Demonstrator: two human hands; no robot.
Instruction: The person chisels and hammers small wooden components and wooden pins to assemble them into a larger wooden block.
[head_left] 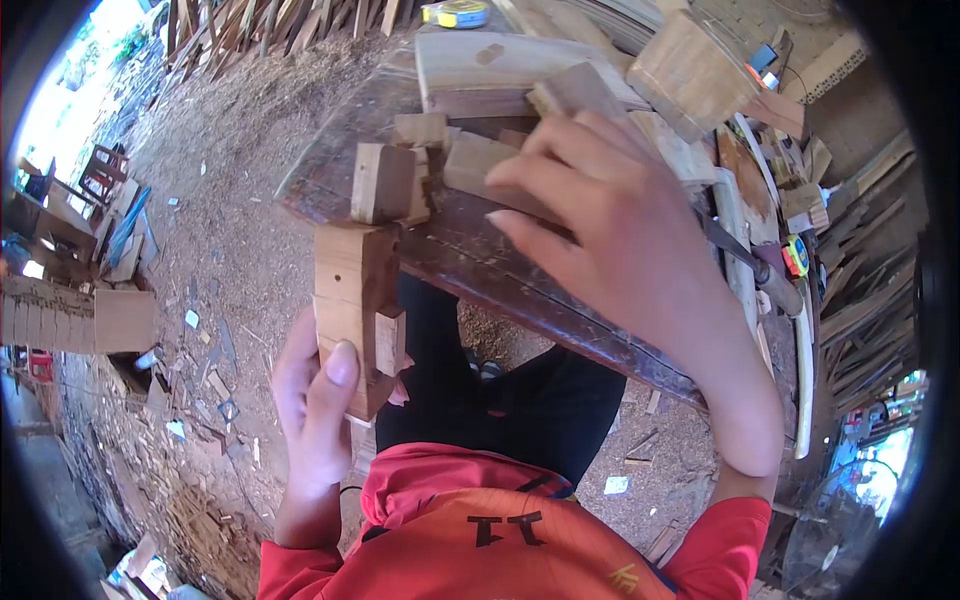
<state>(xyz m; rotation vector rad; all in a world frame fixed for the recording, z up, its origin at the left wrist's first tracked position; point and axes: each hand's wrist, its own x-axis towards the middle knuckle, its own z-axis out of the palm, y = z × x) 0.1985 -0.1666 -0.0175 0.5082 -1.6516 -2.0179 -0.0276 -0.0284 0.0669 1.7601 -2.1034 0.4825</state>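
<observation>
My left hand (315, 405) grips a notched wooden block (355, 300) and holds it upright just off the near edge of the dark workbench (470, 265). My right hand (610, 225) reaches over the bench, its fingers resting on a flat wooden piece (475, 165). A small upright wooden block (383, 182) stands at the bench edge, right above the block in my left hand. More cut blocks (425, 130) lie beside it.
A large wooden box-like piece (690, 70) and a board (490, 62) lie at the back of the bench. Yellow tape measures (458, 13) (795, 255) sit at the far and right sides. Sawdust, offcuts and stacked timber (120, 320) cover the ground.
</observation>
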